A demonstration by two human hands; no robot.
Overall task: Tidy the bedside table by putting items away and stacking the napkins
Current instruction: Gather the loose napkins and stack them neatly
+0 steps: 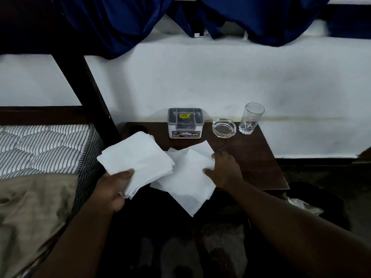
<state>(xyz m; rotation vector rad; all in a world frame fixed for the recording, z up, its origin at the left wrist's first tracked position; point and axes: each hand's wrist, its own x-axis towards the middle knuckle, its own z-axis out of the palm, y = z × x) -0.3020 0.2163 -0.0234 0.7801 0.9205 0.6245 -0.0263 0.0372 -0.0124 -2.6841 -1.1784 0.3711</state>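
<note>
My left hand (pixel 113 187) grips a stack of white napkins (pixel 136 159) by its near corner, held just above the left front of the dark wooden bedside table (pixel 251 153). Several loose white napkins (pixel 186 181) lie spread on the table's front, one hanging over the edge. My right hand (pixel 224 169) rests on the right side of these loose napkins, fingers pinching the top sheet's edge. A grey-lidded white plastic box (pixel 185 123) stands at the back of the table.
A glass ashtray (pixel 224 127) and an upright clear drinking glass (pixel 251 118) stand at the table's back right. A striped mattress (pixel 44 147) with a tan sheet lies to the left. White wall and blue curtains (pixel 120 23) are behind. Crumpled paper (pixel 303 205) lies on the floor, right.
</note>
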